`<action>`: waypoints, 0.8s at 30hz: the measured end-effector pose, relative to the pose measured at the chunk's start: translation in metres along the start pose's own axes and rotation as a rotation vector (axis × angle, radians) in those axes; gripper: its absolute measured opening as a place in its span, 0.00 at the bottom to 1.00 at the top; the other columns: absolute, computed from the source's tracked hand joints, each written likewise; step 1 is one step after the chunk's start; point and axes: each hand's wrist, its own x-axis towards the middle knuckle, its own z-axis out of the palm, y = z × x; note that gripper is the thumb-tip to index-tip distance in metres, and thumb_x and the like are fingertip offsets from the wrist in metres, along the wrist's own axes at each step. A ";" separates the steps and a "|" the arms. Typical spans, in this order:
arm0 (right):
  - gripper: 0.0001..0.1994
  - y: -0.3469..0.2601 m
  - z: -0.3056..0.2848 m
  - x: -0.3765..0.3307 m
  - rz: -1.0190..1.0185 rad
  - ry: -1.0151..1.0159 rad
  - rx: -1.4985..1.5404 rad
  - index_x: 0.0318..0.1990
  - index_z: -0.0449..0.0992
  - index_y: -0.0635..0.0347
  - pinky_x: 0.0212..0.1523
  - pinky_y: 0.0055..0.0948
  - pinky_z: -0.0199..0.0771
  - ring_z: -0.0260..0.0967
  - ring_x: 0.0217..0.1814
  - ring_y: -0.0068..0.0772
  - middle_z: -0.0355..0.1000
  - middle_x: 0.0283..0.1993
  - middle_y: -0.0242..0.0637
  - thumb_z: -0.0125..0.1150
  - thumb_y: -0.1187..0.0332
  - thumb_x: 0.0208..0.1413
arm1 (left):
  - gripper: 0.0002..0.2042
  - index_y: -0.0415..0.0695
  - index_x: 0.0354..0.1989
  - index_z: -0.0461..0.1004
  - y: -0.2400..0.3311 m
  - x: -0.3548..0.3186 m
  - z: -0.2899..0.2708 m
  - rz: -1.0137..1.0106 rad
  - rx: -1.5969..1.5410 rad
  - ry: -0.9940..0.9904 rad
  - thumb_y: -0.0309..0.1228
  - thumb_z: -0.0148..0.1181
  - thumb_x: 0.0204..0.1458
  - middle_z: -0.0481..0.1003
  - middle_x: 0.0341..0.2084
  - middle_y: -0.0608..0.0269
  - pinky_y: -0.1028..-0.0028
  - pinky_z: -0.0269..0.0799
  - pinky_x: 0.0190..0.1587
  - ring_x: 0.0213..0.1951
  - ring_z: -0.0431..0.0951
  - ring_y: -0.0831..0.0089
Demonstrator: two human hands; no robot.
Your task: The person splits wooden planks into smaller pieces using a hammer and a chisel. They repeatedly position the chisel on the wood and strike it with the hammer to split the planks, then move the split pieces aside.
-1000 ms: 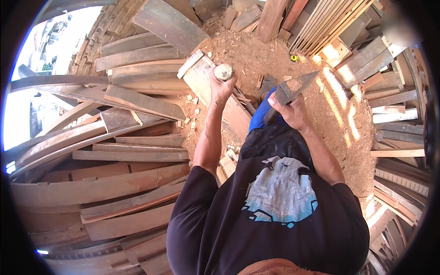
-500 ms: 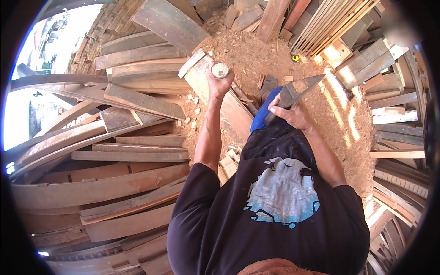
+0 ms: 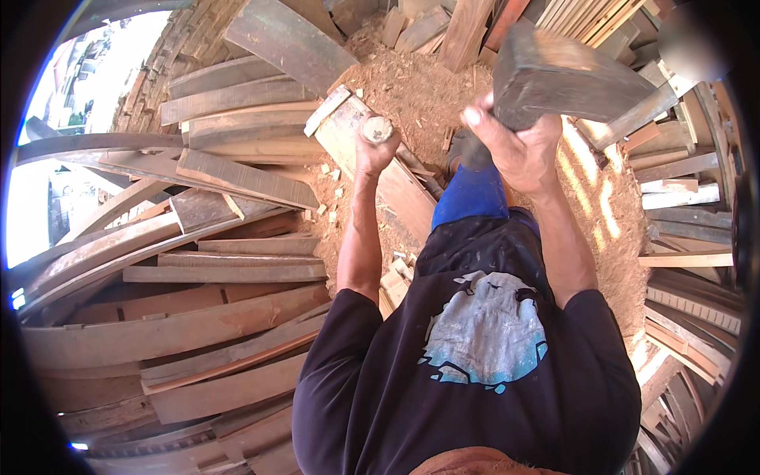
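Observation:
My left hand (image 3: 374, 156) is closed around an upright round wooden handle (image 3: 378, 129), seen end-on from above. Its lower part is hidden by my fist, so the tool's kind does not show. Beneath and beside that hand runs a wooden board (image 3: 405, 194) with a pale strip (image 3: 327, 111) across its far end. My right hand (image 3: 532, 158) grips a hatchet (image 3: 570, 87) with a dark, heavy, wedge-shaped head. The head is raised close to the camera, ahead and to the right, and slightly blurred. Its handle passes down through my fingers.
Curved and straight planks (image 3: 182, 317) are stacked along the left side. More boards (image 3: 685, 229) lie at the right, and thin strips (image 3: 590, 20) lean at the far right. Sawdust and chips (image 3: 412, 83) cover the ground around my blue-clad leg (image 3: 473, 194).
My right hand has lifted the hatchet up and forward, so its head appears much larger. My left hand has stayed almost in place on the wooden handle.

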 end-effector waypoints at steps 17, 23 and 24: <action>0.13 0.062 0.053 -0.001 -0.025 -0.400 -0.515 0.43 0.77 0.55 0.30 0.43 0.75 0.71 0.22 0.43 0.73 0.21 0.38 0.63 0.65 0.50 | 0.17 0.40 0.45 0.74 -0.009 -0.024 0.000 0.032 0.070 -0.116 0.23 0.67 0.45 0.79 0.36 0.64 0.73 0.75 0.44 0.40 0.79 0.75; 0.21 0.087 0.051 -0.013 0.189 -0.683 -0.893 0.51 0.75 0.52 0.29 0.46 0.76 0.76 0.26 0.49 0.75 0.24 0.43 0.66 0.64 0.47 | 0.19 0.39 0.48 0.74 -0.006 -0.033 -0.001 0.109 0.177 -0.054 0.23 0.67 0.45 0.79 0.41 0.60 0.71 0.74 0.49 0.44 0.78 0.70; 0.23 0.084 0.049 -0.012 0.201 -0.664 -0.861 0.53 0.75 0.52 0.30 0.47 0.76 0.76 0.26 0.50 0.76 0.24 0.44 0.66 0.64 0.46 | 0.19 0.39 0.48 0.74 -0.007 -0.031 -0.001 0.111 0.145 -0.044 0.23 0.67 0.45 0.79 0.41 0.61 0.71 0.74 0.49 0.43 0.78 0.70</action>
